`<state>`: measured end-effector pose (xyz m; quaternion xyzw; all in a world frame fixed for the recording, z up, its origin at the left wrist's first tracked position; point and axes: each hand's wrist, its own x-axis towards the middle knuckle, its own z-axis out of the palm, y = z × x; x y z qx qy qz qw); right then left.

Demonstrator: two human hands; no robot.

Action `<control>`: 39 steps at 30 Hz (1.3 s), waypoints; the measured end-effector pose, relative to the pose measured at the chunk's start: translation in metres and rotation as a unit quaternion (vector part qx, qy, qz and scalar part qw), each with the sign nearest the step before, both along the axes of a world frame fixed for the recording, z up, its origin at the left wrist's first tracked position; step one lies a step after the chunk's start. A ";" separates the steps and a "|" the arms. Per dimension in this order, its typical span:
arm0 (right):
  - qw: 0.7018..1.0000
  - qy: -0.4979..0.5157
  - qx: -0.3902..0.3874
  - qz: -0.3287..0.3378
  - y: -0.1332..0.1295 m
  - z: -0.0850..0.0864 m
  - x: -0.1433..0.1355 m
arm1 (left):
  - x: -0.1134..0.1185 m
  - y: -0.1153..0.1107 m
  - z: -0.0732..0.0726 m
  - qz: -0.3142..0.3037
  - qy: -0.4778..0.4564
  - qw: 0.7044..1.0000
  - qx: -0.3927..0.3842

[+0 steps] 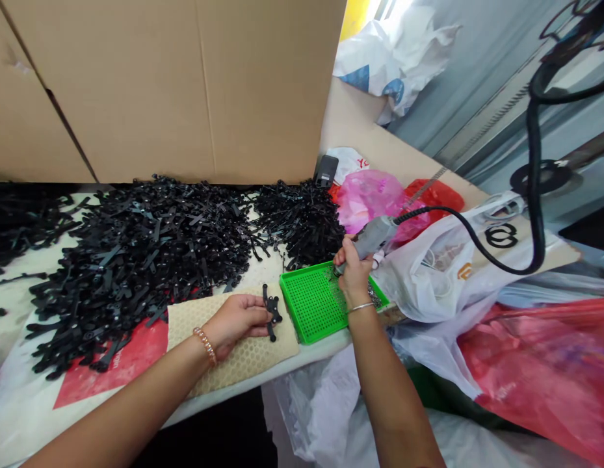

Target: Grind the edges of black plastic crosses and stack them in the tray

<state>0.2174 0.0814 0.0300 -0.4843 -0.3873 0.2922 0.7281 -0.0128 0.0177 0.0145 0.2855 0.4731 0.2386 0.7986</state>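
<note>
The left hand's [238, 318] fingers [257, 317] are pinched together on a black part [276, 309], over the mat [233, 374]; the right hand's [354, 276] fingers are wrapped around a driver [374, 235], its tip pointing down over the green tray [309, 305]; metal bits [374, 297] lie at the tray's right end; beyond, a large pile [160, 234] and a smaller heap [302, 221] of black pieces cover the tabletop [244, 278], before a carton [150, 91].

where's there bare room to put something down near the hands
A bare strip of the mat lies along its near edge, below the left hand and the black part it holds. The left side of the green tray also looks bare, between the mat and the right hand. Crowded: black piles behind, plastic bags to the right.
</note>
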 end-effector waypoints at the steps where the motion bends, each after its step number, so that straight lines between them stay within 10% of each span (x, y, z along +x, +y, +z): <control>1: 1.000 0.003 0.003 -0.003 0.000 -0.001 0.001 | 0.000 0.000 0.000 0.000 0.001 1.000 0.001; 39: 0.999 -0.032 0.001 0.006 0.003 -0.006 0.003 | 0.002 0.001 -0.001 -0.001 -0.007 1.000 -0.001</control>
